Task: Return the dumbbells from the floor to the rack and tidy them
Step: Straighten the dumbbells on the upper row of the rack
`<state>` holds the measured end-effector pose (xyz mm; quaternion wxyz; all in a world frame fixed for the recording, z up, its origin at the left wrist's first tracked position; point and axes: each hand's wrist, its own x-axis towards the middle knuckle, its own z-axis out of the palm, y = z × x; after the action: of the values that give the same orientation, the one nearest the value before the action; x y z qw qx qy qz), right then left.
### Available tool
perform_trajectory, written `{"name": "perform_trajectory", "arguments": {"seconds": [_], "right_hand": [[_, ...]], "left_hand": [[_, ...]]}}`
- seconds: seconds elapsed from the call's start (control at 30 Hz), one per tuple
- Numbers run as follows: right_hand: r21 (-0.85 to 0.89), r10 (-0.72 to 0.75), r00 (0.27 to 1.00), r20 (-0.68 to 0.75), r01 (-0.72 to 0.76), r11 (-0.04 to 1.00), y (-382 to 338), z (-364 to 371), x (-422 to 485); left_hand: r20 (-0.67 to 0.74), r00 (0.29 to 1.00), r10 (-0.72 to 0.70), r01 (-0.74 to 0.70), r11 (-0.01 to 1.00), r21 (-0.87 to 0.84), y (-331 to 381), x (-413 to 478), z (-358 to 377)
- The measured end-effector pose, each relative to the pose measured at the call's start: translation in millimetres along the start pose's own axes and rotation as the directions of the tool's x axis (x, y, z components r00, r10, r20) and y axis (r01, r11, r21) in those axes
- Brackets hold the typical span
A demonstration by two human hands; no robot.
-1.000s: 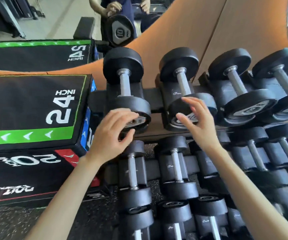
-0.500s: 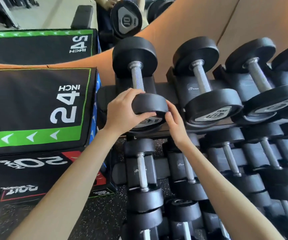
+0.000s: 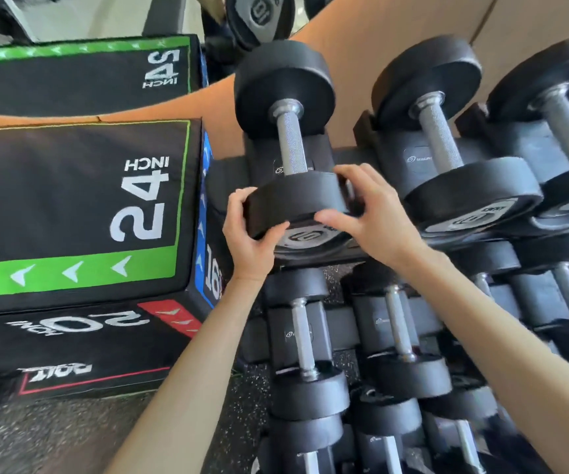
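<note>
Your left hand [image 3: 249,234] and right hand [image 3: 372,213] both clasp the near head of the end dumbbell [image 3: 290,145] on the rack's [image 3: 223,179] top tier, fingers [image 3: 240,196] curled round its rim, handle running straight away from them.

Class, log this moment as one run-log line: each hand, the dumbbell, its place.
left hand: grips near head of leftmost top-row dumbbell | right hand: grips same head | dumbbell: on rack

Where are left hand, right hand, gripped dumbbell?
left hand [image 3: 249,239], head view, back of the hand.
right hand [image 3: 379,215], head view, back of the hand.
gripped dumbbell [image 3: 291,143], head view, knurled handle.
</note>
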<state>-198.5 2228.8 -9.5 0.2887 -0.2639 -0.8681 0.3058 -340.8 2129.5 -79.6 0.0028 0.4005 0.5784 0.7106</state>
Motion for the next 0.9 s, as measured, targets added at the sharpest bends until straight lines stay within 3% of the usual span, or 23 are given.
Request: {"name": "perform_trajectory", "arguments": {"seconds": [0.1,0.17,0.27,0.37,0.5,0.63,0.9], "right_hand": [[-0.234,-0.063,0.998,0.024,0.067,0.97,-19.5,0.8,7.3],[-0.246,-0.033,0.999,0.034,0.041,0.968,-25.4,1.8,5.6],[0.04,0.043,0.999,0.032,-0.045,0.998,-14.4,-1.9,-4.8],[0.355,0.055,0.998,0.01,-0.056,0.933,6.3,0.9,-16.5],[0.607,0.168,0.985,0.033,-0.153,0.78,30.4,23.3,-29.2],[0.701,0.23,0.973,0.029,-0.184,0.689,41.2,34.9,-33.5],[0.731,0.219,0.971,-0.091,-0.084,0.677,37.2,40.5,-23.0]], "left_hand": [[-0.095,0.99,-0.104,0.097,0.993,-0.07,-16.3,-8.8,3.6],[-0.095,0.983,-0.16,0.154,0.986,-0.067,-20.1,-14.4,2.8],[0.067,0.986,-0.15,0.147,0.988,0.042,-14.6,-17.0,-1.6],[0.235,0.958,-0.167,0.145,0.983,0.109,4.5,-10.6,-10.7],[0.411,0.911,0.034,-0.121,0.975,0.188,39.9,15.3,-17.3],[0.547,0.814,0.195,-0.422,0.846,0.326,55.9,40.7,4.4],[0.411,0.846,0.341,-0.487,0.808,0.333,39.8,36.0,4.3]]}}
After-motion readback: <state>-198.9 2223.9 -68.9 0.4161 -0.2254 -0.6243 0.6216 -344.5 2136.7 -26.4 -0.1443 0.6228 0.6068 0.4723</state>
